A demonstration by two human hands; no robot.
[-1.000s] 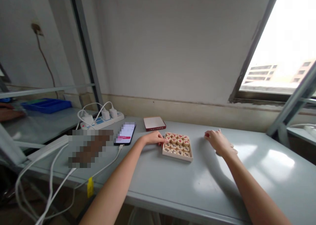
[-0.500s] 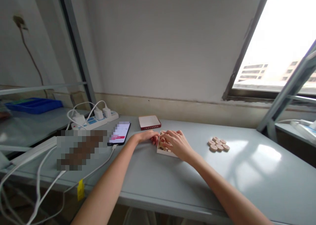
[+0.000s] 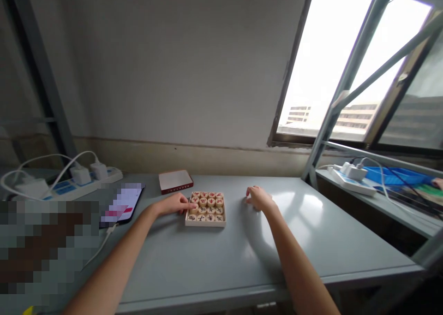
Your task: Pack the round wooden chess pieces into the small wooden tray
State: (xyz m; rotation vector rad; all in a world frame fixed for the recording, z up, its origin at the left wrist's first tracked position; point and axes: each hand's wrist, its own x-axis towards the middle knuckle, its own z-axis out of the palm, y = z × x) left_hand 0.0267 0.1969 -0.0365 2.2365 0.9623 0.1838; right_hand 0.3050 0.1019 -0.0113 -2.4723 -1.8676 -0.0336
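A shallow white box [image 3: 205, 223] stands in front of me on the table, with round wooden Chinese chess pieces [image 3: 211, 203] set in rows inside it. The back rows bear red characters, the front rows dark ones. At the box's left wall is my left hand [image 3: 176, 204], its fingers curled at the outside and one digit laid over the rim onto a corner piece. To the right of the box, apart from it, my right hand [image 3: 260, 199] is low over the tabletop with its fingers bent down. Whatever lies under those fingers is hidden.
A red-edged box lid [image 3: 176, 181] lies behind and left of the box. Farther left are a phone [image 3: 126, 203] on a charging cable and a white power strip [image 3: 83, 183] with plugs. A metal frame post [image 3: 320, 135] rises at the table's right back corner.
My right hand has left the box and moved right to where loose wooden pieces lay. My left hand stays at the box's left side. The view has turned right.
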